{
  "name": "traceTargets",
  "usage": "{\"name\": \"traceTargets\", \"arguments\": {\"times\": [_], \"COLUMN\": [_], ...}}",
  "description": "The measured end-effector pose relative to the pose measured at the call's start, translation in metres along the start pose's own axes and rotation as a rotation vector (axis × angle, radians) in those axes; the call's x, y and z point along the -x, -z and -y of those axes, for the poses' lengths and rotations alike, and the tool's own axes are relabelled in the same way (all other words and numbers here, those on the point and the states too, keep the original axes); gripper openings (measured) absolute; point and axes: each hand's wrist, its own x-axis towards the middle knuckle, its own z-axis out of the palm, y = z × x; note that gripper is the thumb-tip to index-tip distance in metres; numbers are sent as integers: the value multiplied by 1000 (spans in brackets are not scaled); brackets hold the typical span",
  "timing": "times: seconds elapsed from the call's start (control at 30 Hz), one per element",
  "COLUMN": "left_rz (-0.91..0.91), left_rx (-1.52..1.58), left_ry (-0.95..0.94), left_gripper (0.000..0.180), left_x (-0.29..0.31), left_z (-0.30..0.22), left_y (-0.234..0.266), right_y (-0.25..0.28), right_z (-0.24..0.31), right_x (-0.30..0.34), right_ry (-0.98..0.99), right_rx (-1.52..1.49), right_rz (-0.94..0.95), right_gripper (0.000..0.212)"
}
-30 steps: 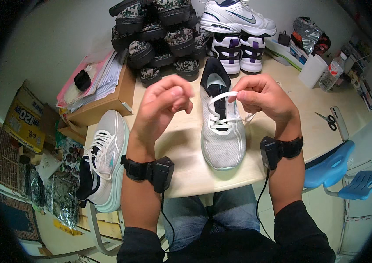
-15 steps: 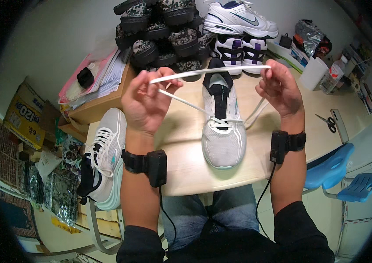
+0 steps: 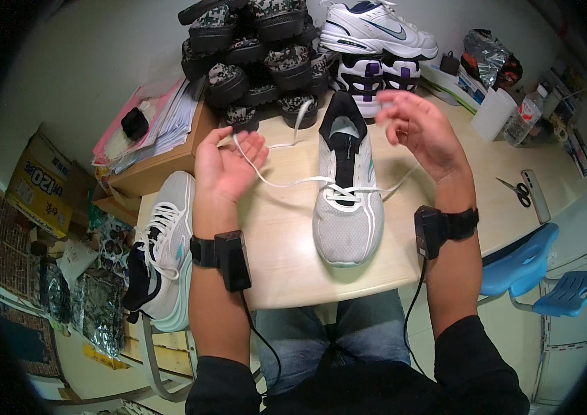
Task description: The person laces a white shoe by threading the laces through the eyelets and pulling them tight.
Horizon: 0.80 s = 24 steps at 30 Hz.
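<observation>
Shoelace [image 3: 293, 185]: white and flat-looking, now sagging in curves where it was stretching taut between your hands; its tension is seemingly gone.
Right hand [image 3: 421, 131]: hanging loosely curled, apparently holding nothing.
Left hand [image 3: 228, 166]: opening palm-up, the lace trailing over it.
Running shoe [image 3: 349, 232]: resting between your hands on the wood-grained tabletop [image 3: 280, 263], grey mesh toe rounding towards you.
</observation>
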Motion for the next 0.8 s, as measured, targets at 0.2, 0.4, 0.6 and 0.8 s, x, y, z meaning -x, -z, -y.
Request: {"name": "traceTargets", "arguments": {"times": [0.2,0.4,0.6,0.8], "left_rz": [-28,0,704,743], "left_rx": [-528,-967,-1273,-1765], "left_ry": [-325,-545,-481,-576], "left_gripper": [16,39,32,29], "left_x": [-6,-1,2,-7], "left_z": [11,17,38,41], "left_y": [5,-11,-53,-67], "right_y": [-7,-10,-16,-16], "right_z": [-3,-16,-14,-25], "right_x": [11,7,10,6], "right_ry": [-303,-217,-147,-52], "right_rx": [687,932,974,916], "right_rz": [387,515,466,447], "right_gripper": [16,16,17,20]}}
